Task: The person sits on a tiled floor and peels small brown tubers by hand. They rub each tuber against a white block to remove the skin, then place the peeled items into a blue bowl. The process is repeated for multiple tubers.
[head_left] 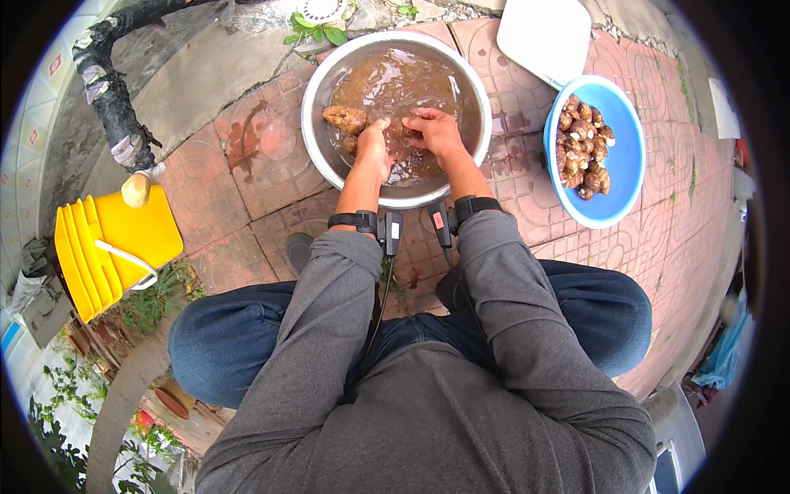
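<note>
- The person's left hand (374, 148) reaches over the near rim of a metal basin (483, 123), its fingers dipping into muddy brown water (395, 78).
- The right hand (436, 132) reaches in beside it with fingers bent; the two hands are near each other but apart, and the water hides whether either one grips anything.
- A brown tuber (346, 119) shows above the water near the basin's left rim, just beside the left hand; another brown lump (350, 146) lies partly hidden just below it.
- The basin stands on red patterned paving (276, 148), close to its far edge, where grey concrete (197, 90) begins.
- To the right of the metal basin, well apart from the hands, a blue basin (627, 160) holds a heap of brown tubers with pale ends (578, 130), gathered toward its left rim.
- A white panel with rounded corners (545, 37) lies by the upper-left rim of the blue basin; whether they touch is unclear.
- Yellow buckets (136, 226), nested together with a white handle (127, 259), lie on their side by the paving's left edge.
- Black straps (355, 221) circle both wrists, below pushed-up grey sleeves (325, 288).
</note>
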